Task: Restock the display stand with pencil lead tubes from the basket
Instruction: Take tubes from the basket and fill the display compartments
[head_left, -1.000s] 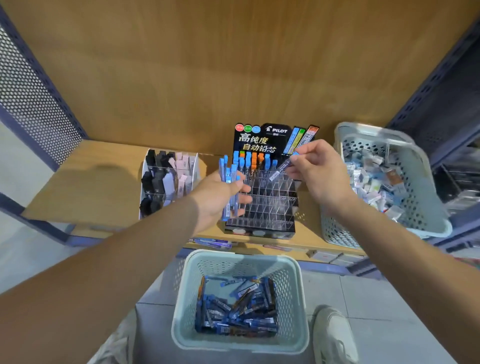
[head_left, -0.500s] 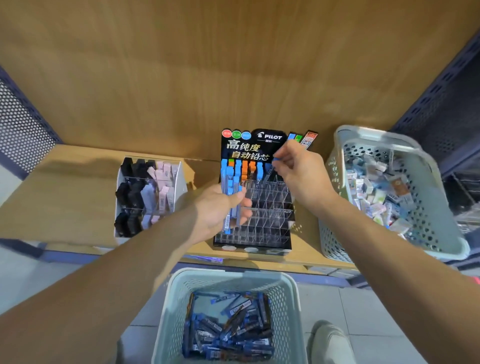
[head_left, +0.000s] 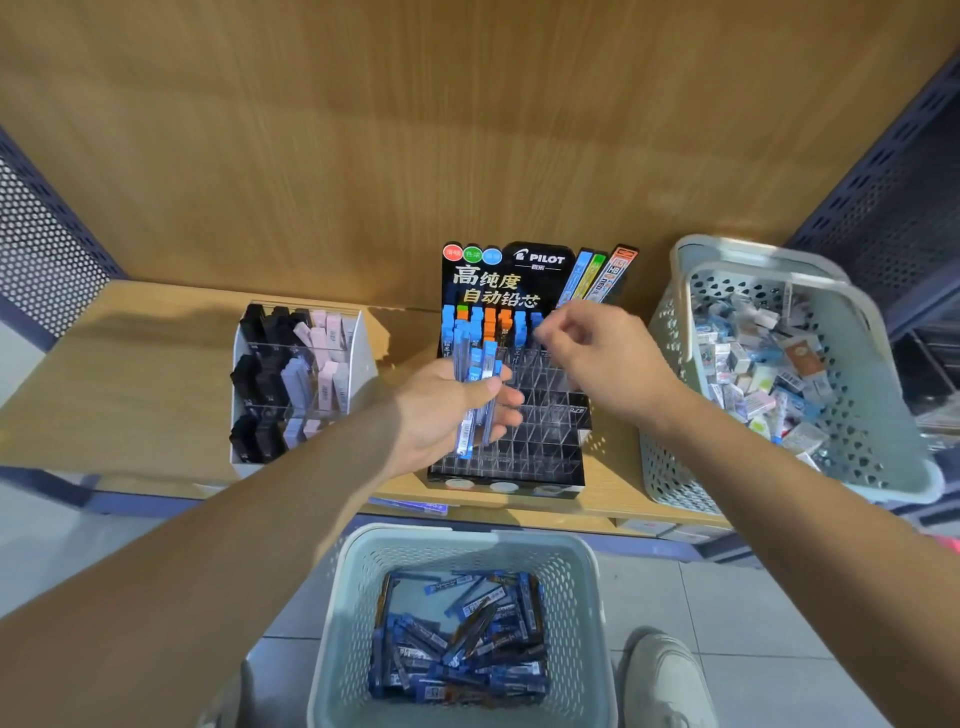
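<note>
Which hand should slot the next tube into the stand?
Right. The left hand grips the bundle of blue-capped clear lead tubes; the right hand hovers beside it, over the back row of the clear slotted display stand.

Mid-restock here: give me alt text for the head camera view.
A person's left hand holds a bunch of blue-capped lead tubes in front of a clear display stand on a wooden shelf, while the right hand is at its back row of blue and orange tubes. A basket of more tubes sits on the floor below.
</note>
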